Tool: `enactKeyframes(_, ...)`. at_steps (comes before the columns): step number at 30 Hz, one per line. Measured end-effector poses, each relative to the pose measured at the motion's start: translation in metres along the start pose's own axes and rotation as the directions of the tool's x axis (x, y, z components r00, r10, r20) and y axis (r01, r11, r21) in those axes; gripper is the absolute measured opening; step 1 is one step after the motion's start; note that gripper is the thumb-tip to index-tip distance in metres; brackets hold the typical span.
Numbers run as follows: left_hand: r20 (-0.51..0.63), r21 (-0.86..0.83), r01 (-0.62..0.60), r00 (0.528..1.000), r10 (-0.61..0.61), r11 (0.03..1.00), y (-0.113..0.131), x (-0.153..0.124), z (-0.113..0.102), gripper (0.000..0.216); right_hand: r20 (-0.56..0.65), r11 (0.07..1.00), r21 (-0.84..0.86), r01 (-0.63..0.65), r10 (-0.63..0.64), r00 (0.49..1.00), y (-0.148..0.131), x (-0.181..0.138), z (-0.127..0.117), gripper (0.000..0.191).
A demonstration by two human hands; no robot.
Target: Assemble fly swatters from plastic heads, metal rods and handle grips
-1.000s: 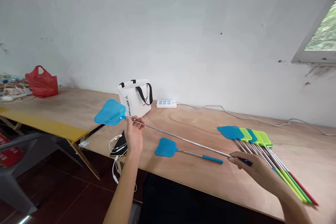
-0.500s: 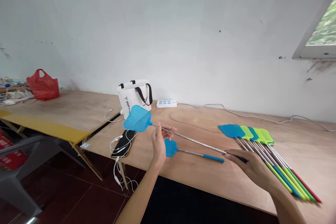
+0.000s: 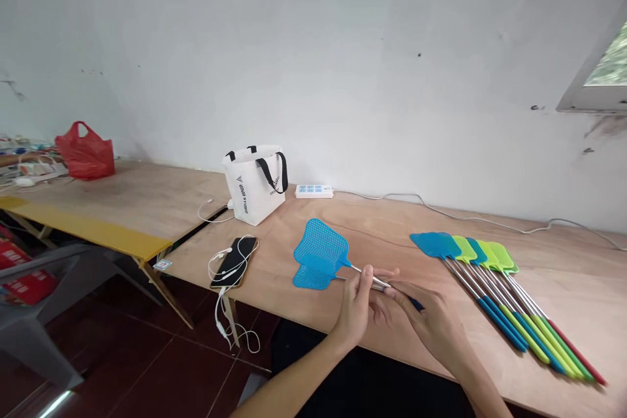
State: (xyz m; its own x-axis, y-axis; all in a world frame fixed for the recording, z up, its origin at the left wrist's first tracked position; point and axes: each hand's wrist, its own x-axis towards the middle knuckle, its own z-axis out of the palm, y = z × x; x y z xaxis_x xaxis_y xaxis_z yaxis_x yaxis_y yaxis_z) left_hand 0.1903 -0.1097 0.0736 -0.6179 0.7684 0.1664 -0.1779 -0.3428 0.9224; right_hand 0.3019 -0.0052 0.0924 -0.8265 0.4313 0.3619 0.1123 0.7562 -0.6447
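Note:
Both hands are on a blue fly swatter (image 3: 323,240) with a metal rod and a blue handle, held over the table with its head to the left. My left hand (image 3: 353,312) pinches the rod near the head, thumb on top and other fingers partly spread. Close beside it, my right hand (image 3: 431,319) wraps the handle end, of which only a short dark blue part shows. Just below the held head, a second blue fly swatter (image 3: 309,279) lies on the table, its rod and handle mostly hidden by my hands.
A fanned row of fly swatters (image 3: 490,258) with coloured handles lies on the right of the wooden table (image 3: 372,209). Toward the left are a phone (image 3: 235,262) with white earphones, a white bag (image 3: 255,189) and a power strip (image 3: 314,191). A red bag (image 3: 87,153) stands farther left.
The held swatter's rod has become much shorter, its head drawn right toward the handle. My left hand has moved right, close to my right hand, which has shifted slightly left.

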Motion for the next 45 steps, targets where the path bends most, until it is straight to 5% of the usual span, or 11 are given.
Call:
enactKeyframes(4, 0.001, -0.035, 0.015, 1.000, -0.015, 0.999, 0.004, 0.006, -0.006, 0.066, -0.043, 0.997, -0.066, -0.040, 0.037, 0.998, 0.002, 0.000, 0.013, 0.048)
enactKeyframes(11, -0.006, -0.079, 0.054, 0.999, -0.054, 0.995, 0.010, 0.013, -0.012, 0.064, 0.072, 1.000, 0.017, -0.014, 0.013, 0.997, 0.008, 0.008, 0.012, 0.048)
enactKeyframes(18, -0.050, -0.121, 0.029, 0.998, -0.035, 0.992, 0.014, 0.011, -0.015, 0.055, 0.016, 0.957, -0.282, 0.067, -0.065, 0.998, 0.008, 0.004, 0.007, 0.053)
enactKeyframes(21, -0.183, -0.159, -0.033, 0.983, 0.004, 0.987, 0.024, 0.019, -0.031, 0.053, -0.005, 0.898, -0.436, 0.065, -0.075, 0.997, 0.010, 0.003, 0.003, 0.054)
enactKeyframes(23, -0.258, -0.172, -0.105, 0.965, 0.058, 0.979, 0.032, 0.025, -0.041, 0.053, 0.000, 0.881, -0.466, 0.078, -0.088, 0.996, 0.012, 0.004, -0.002, 0.052)
enactKeyframes(28, -0.200, -0.229, -0.116, 0.977, 0.070, 0.966, 0.048, 0.035, -0.059, 0.053, 0.024, 0.887, -0.445, 0.125, -0.128, 0.992, 0.028, 0.009, -0.020, 0.052)
enactKeyframes(31, -0.354, -0.320, -0.189, 0.933, 0.068, 0.928, 0.065, 0.041, -0.087, 0.052, -0.050, 0.899, -0.433, 0.067, -0.099, 0.994, 0.062, 0.008, -0.042, 0.054)
enactKeyframes(35, -0.584, -0.304, -0.406, 0.794, 0.169, 0.861, 0.096, 0.046, -0.142, 0.047, -0.067, 0.928, -0.372, -0.004, -0.023, 0.998, 0.124, -0.002, -0.081, 0.060)
enactKeyframes(39, -0.527, -0.276, -0.417, 0.819, 0.227, 0.866, 0.110, 0.042, -0.163, 0.045, -0.118, 0.947, -0.296, -0.125, 0.094, 0.989, 0.157, -0.011, -0.105, 0.054)
enactKeyframes(45, -0.508, -0.276, -0.395, 0.834, 0.216, 0.876, 0.108, 0.040, -0.155, 0.039, -0.180, 0.915, -0.191, -0.355, 0.323, 0.929, 0.147, -0.018, -0.114, 0.039)
